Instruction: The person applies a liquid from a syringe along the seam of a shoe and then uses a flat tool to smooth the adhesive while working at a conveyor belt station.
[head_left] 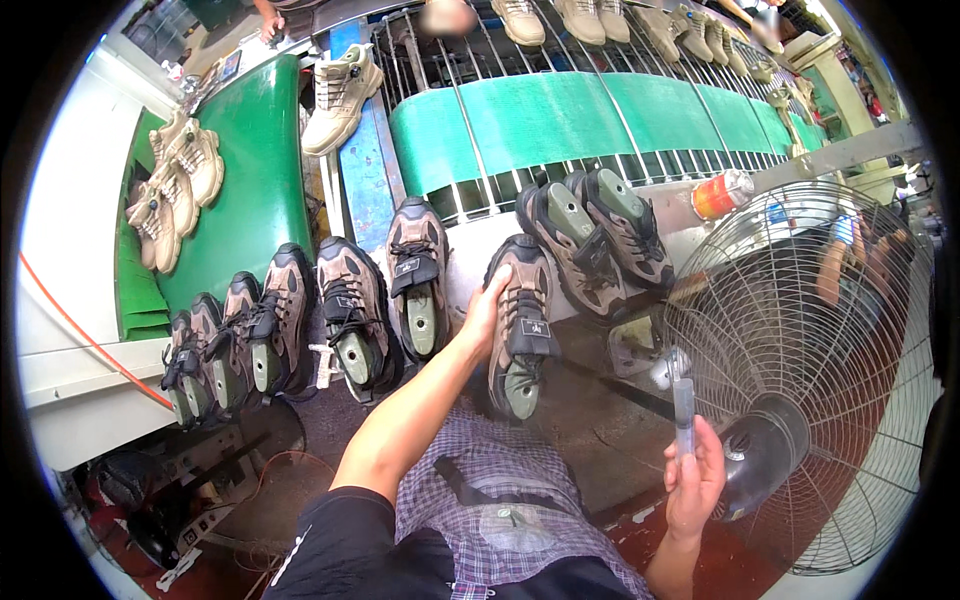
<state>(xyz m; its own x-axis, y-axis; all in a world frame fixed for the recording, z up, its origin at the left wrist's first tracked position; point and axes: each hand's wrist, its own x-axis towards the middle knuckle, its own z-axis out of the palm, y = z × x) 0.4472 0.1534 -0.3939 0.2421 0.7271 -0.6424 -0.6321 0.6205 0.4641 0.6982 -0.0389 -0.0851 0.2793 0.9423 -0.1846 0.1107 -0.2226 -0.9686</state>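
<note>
My left hand (pixel 490 308) is closed on the side of a brown and black lace-up shoe (pixel 522 300), whose toe points away from me. A green shoe last fills its opening, and the tongue lies folded toward me. Lower right, my right hand (pixel 695 475) grips a narrow, translucent plastic tool (pixel 684 410) pointing upward. Its exact kind is unclear. Just left of the held shoe stands a matching shoe (pixel 415 270), also on a last. Two more matching shoes (pixel 570 240) lean together to its right.
Several like shoes (pixel 280 315) line the bench's left edge. Beige shoes (pixel 185 180) rest on a green belt (pixel 255 170) and along the roller conveyor (pixel 600 120). A large caged fan (pixel 800 370) stands close right, beside an orange can (pixel 722 194). Other people's hands show at the far side.
</note>
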